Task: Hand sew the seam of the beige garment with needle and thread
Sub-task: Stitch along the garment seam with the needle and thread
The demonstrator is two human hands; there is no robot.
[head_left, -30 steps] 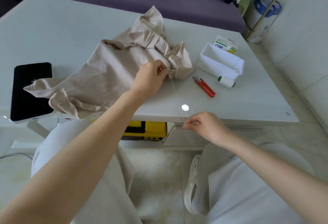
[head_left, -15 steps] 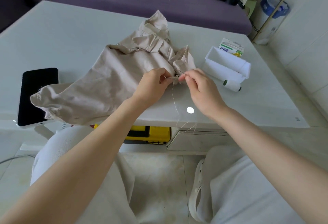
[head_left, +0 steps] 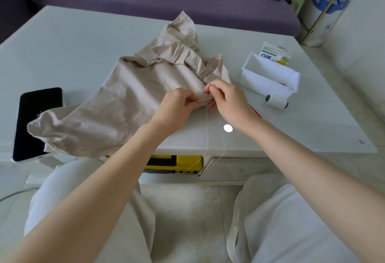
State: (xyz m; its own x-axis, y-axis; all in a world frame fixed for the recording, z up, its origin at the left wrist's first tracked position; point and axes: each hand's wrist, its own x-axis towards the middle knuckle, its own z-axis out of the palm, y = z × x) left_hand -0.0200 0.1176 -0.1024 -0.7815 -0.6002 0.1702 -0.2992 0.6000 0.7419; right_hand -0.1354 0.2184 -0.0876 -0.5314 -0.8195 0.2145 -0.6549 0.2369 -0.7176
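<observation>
Garment (head_left: 129, 104) on table (head_left: 73, 50); phone (head_left: 37, 121) left of it — box (head_left: 270, 79), spool (head_left: 277, 101) right.

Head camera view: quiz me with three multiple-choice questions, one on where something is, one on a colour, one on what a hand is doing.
1. Where does the thread spool lie?
A. on the table, beside the white box
B. on the sofa
C. on the person's lap

2. What colour is the case under the table?
A. red
B. yellow
C. blue

3. What is the right hand doing?
A. lying flat on the table
B. lifting the spool
C. pinching the needle at the edge of the beige garment

Answers: 1 A, the spool lies by the box; 2 B, yellow shows below the tabletop; 3 C, the hand closes on the needle.
</observation>
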